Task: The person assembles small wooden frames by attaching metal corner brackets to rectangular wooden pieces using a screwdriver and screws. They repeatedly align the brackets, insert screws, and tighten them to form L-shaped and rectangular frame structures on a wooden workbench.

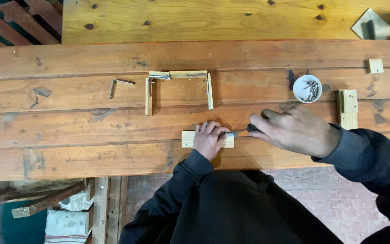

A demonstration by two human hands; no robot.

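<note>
My left hand presses down on a short pale wooden strip lying near the front edge of the brown plank workbench. My right hand grips a screwdriver whose tip meets a small metal bracket on that strip. Behind the strip lies a three-sided wooden frame joined with metal corner brackets, open toward me.
A loose metal L-bracket lies left of the frame. A white cup of screws stands to the right, with a drilled wooden block and a small wooden cube beyond. A pale board lies along the back.
</note>
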